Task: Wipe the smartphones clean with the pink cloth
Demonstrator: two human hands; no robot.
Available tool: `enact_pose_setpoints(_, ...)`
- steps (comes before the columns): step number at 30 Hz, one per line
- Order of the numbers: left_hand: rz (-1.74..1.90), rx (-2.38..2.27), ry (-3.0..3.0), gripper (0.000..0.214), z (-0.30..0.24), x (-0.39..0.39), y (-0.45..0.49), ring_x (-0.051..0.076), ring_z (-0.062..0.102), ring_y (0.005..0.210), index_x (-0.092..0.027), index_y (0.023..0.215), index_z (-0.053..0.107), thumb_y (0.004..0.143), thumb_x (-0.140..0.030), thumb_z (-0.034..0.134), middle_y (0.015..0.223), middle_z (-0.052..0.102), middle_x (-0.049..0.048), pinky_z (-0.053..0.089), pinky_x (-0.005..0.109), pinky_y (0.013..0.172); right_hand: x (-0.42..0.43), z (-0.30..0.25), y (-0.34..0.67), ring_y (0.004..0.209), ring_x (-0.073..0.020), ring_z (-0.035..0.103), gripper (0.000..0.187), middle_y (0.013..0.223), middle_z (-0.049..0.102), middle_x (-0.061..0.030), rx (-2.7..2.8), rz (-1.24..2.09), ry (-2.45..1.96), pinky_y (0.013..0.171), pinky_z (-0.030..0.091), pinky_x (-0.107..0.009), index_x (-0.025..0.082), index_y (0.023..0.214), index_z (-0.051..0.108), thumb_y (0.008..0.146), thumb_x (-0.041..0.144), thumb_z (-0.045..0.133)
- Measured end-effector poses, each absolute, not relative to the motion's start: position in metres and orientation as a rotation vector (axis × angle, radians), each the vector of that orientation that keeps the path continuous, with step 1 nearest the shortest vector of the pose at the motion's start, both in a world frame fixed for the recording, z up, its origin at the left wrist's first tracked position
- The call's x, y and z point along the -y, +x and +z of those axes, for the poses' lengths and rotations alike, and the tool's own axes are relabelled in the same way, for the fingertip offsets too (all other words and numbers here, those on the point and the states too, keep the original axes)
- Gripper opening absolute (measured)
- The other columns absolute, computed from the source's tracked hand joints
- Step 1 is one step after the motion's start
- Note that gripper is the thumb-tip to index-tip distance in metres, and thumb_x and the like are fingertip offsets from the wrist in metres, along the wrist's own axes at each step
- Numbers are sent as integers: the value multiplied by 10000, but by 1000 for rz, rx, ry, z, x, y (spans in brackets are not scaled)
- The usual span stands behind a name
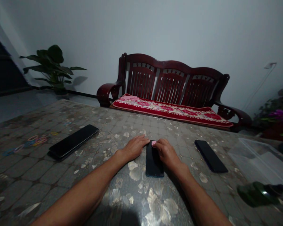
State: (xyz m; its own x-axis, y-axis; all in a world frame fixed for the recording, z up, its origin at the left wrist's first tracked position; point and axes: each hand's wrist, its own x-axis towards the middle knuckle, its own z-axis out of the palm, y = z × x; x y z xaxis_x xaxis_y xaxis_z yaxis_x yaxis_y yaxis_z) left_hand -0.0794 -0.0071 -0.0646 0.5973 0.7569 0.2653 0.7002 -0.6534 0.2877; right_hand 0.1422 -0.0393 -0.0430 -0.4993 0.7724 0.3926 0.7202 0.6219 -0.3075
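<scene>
A black smartphone (153, 163) lies flat on the patterned tablecloth in front of me, its screen up. Beside its upper left edge rests my left hand (136, 147), fingers stretched out and fingertips touching the phone's edge. My right hand (166, 152) is closed on a small pink cloth (153, 143), pressing it against the upper part of the screen. Most of the cloth is hidden under my fingers.
To the left lie two stacked black phones (74, 141) and several coloured rubber bands (36, 140). On the right are another dark phone (210, 156), a clear plastic box (259, 157) and a green bottle (256, 194). A wooden bench (169, 81) stands behind the table (96, 194).
</scene>
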Motion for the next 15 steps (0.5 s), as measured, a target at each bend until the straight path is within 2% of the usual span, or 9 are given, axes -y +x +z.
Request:
enact_pose_setpoints(5,581,-1206,2652,476,-67,4,-81,211,520,1382,-212,1339,647,927,-49,473,1390,656,52,388,414,1186,48,-37,142,916,-207,585,279,931,656,-69,2460,243,-983,804,460,-307,204,1040,739,956,72,508)
enact_pose_setpoints(8,559,-1219,2650,488,-64,4,-81,210,520,1380,-230,1339,653,934,-42,456,1388,657,46,396,415,1179,41,-37,147,915,-209,586,280,932,647,-74,2331,229,-1082,807,466,-311,204,1056,735,964,90,497)
enact_pose_setpoints(11,517,-1250,2684,488,-59,5,-80,234,498,1400,-243,1320,670,938,-37,448,1414,637,56,358,473,1197,32,-40,151,885,-211,578,267,939,627,-88,2190,160,-1261,791,472,-313,196,1083,734,964,121,507)
enact_pose_setpoints(15,513,-1240,2762,479,-56,4,-79,250,469,1418,-234,1282,695,926,-20,456,1410,638,70,320,511,1208,30,-41,148,919,-216,583,315,936,639,-87,2233,154,-1306,832,470,-316,185,1100,734,938,66,491)
